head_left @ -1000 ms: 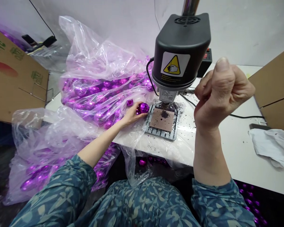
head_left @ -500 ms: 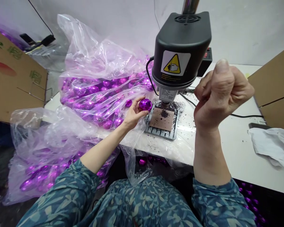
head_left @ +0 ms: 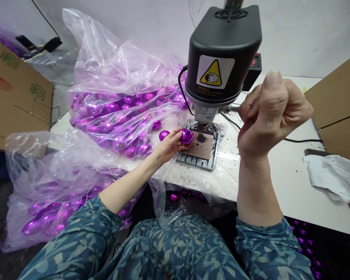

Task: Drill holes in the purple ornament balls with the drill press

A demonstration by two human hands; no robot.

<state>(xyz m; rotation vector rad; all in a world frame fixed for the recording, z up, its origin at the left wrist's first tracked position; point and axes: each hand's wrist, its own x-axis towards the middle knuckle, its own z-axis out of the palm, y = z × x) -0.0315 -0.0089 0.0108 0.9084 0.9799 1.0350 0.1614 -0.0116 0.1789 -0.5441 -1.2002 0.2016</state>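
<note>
While bags [head_left: 116,64] hold purple balls [head_left: 112,107] | left hand [head_left: 170,146] pinches ball [head_left: 187,136] | right fist [head_left: 274,114], contents hidden

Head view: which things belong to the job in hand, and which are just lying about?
In the job, it seems:
purple ball, in the left hand
black machine
metal lever, apparently gripped by the right hand
brown plate
bagged purple balls

Likely just lying about:
left carton
right carton
crumpled white sheet

A faceted purple ball [head_left: 187,136] is being held by the left hand [head_left: 169,147] at the left edge of a board [head_left: 204,151], a lever [head_left: 233,107] is being gripped by the clenched right hand [head_left: 275,114], and bagged balls [head_left: 111,111] are being borne along the worktop's [head_left: 309,194] left side.
</note>
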